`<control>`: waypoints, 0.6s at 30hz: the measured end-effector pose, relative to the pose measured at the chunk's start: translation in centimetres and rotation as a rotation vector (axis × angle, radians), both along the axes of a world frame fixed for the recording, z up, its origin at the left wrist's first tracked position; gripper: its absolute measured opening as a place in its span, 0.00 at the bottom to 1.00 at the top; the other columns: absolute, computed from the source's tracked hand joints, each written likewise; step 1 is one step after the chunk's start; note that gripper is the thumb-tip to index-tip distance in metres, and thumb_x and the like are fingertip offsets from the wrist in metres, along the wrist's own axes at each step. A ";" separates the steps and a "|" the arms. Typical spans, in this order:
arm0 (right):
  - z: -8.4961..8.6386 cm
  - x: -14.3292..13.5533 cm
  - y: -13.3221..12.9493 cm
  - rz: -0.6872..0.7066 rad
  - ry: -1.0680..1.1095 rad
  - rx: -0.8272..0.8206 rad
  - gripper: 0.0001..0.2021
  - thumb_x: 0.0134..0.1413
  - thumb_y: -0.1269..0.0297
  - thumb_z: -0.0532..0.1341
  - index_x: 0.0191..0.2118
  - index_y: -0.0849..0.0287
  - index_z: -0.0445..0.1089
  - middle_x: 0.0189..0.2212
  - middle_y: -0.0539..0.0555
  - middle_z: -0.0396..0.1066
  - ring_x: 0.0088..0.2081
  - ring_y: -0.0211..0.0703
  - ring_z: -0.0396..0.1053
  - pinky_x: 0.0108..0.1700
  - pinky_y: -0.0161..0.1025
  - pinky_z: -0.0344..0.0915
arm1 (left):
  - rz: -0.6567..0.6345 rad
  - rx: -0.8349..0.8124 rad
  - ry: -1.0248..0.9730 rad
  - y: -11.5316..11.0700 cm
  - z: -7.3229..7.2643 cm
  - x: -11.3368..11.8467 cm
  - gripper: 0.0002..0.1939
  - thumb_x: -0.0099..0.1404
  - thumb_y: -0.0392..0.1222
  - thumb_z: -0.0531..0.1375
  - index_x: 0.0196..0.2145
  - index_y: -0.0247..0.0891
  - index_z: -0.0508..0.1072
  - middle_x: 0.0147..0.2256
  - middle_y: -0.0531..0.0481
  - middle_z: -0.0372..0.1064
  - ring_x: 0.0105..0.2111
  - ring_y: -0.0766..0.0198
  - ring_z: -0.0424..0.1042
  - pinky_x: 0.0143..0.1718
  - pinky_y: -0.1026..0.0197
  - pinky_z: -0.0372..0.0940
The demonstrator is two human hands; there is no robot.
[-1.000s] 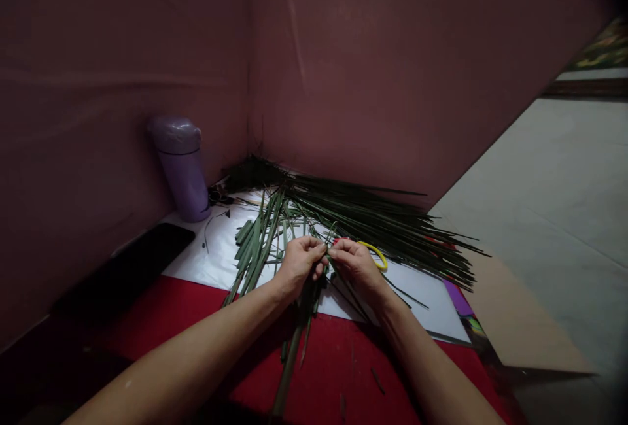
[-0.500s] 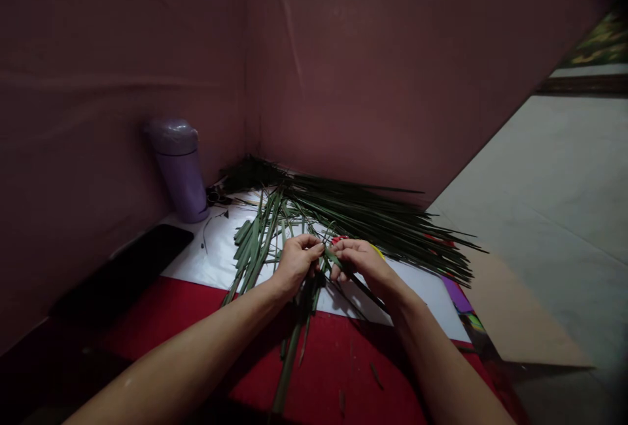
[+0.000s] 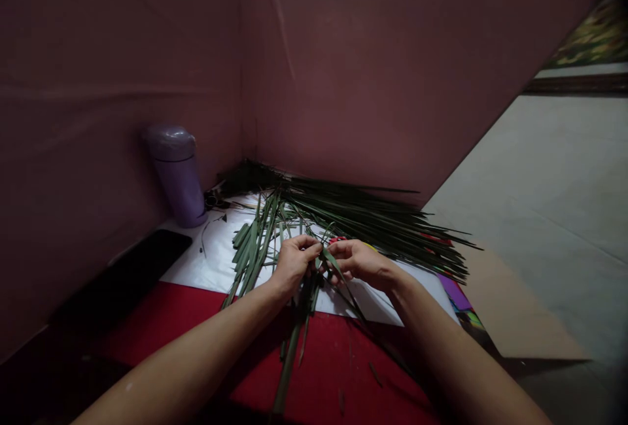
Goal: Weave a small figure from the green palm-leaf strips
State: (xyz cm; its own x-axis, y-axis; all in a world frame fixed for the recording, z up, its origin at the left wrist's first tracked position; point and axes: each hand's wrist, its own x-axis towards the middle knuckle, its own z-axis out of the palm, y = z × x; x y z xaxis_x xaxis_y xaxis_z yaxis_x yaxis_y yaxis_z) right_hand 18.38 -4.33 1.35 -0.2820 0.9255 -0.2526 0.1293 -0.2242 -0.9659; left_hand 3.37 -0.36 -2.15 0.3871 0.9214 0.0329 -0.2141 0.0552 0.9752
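My left hand [image 3: 296, 260] is closed in a pinch on green leaf strips near the middle of the view, with long strips hanging below it over the red cloth. Close beside it on the right, my right hand [image 3: 354, 260] has its fingers curved around a green leaf blade [image 3: 337, 267] that slants down to the right. A pile of cut leaf strips [image 3: 252, 242] lies left of my hands. Behind them a large bundle of long dark green leaves [image 3: 373, 212] stretches to the right. Something red shows just behind my right fingers.
A purple tumbler [image 3: 179, 180] stands at the back left, near a dark flat object [image 3: 127, 271]. White sheet [image 3: 191, 268] and red cloth [image 3: 196, 310] cover the surface. Pink walls rise behind. At the right is a tan board [image 3: 520, 314].
The leaf blade by my right hand now slants lower and more freely to the right. My right fingers have shifted slightly left, and the view has moved a little.
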 end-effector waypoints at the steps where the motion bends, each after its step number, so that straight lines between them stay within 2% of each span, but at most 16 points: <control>1: 0.0 -0.1 0.0 0.008 -0.023 0.011 0.10 0.38 0.70 0.62 0.32 0.63 0.69 0.25 0.51 0.71 0.19 0.33 0.66 0.19 0.28 0.55 | 0.005 -0.008 -0.002 0.0 0.0 0.0 0.08 0.50 0.42 0.60 0.22 0.35 0.66 0.13 0.58 0.57 0.11 0.74 0.54 0.12 0.70 0.47; 4: -0.4 -0.8 0.2 -0.017 -0.096 0.058 0.08 0.40 0.65 0.62 0.29 0.64 0.69 0.22 0.50 0.70 0.16 0.31 0.62 0.17 0.28 0.53 | 0.007 -0.038 -0.008 0.2 -0.1 0.1 0.09 0.49 0.43 0.60 0.23 0.34 0.67 0.14 0.57 0.58 0.12 0.74 0.55 0.12 0.70 0.48; 7: -0.9 -1.4 0.3 -0.074 -0.186 0.183 0.10 0.43 0.60 0.60 0.27 0.63 0.68 0.18 0.48 0.67 0.14 0.30 0.57 0.17 0.29 0.52 | -0.001 -0.077 -0.021 0.3 -0.2 0.1 0.10 0.49 0.44 0.61 0.23 0.34 0.66 0.13 0.58 0.57 0.11 0.74 0.54 0.12 0.69 0.48; 13: -1.6 -1.5 0.0 -0.211 -0.335 0.460 0.07 0.44 0.64 0.59 0.21 0.60 0.68 0.18 0.48 0.65 0.23 0.36 0.59 0.25 0.31 0.55 | -0.059 -0.141 -0.071 0.1 -0.2 0.0 0.12 0.48 0.45 0.62 0.22 0.34 0.66 0.12 0.58 0.57 0.10 0.75 0.53 0.12 0.70 0.46; 16: -1.8 -1.5 -0.2 -0.260 -0.430 0.584 0.08 0.46 0.66 0.57 0.20 0.59 0.67 0.18 0.47 0.64 0.23 0.36 0.58 0.25 0.31 0.54 | -0.071 -0.156 -0.112 0.2 -0.2 0.0 0.12 0.47 0.44 0.63 0.20 0.33 0.65 0.13 0.57 0.57 0.11 0.76 0.52 0.12 0.71 0.45; 18: -1.9 -1.7 -0.3 -0.275 -0.438 0.610 0.08 0.47 0.66 0.56 0.21 0.59 0.66 0.18 0.47 0.63 0.23 0.36 0.58 0.25 0.31 0.53 | -0.078 -0.173 -0.143 0.4 -0.3 0.0 0.12 0.45 0.43 0.64 0.21 0.33 0.65 0.14 0.57 0.58 0.12 0.77 0.53 0.12 0.71 0.46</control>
State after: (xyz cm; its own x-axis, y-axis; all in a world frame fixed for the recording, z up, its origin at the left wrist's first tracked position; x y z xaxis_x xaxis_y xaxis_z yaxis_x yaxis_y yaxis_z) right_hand 16.68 -4.62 -0.52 -0.0157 0.9582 0.2856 0.5424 0.2482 -0.8026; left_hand 3.35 0.03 -2.44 0.4597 0.8858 -0.0631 -0.3377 0.2401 0.9101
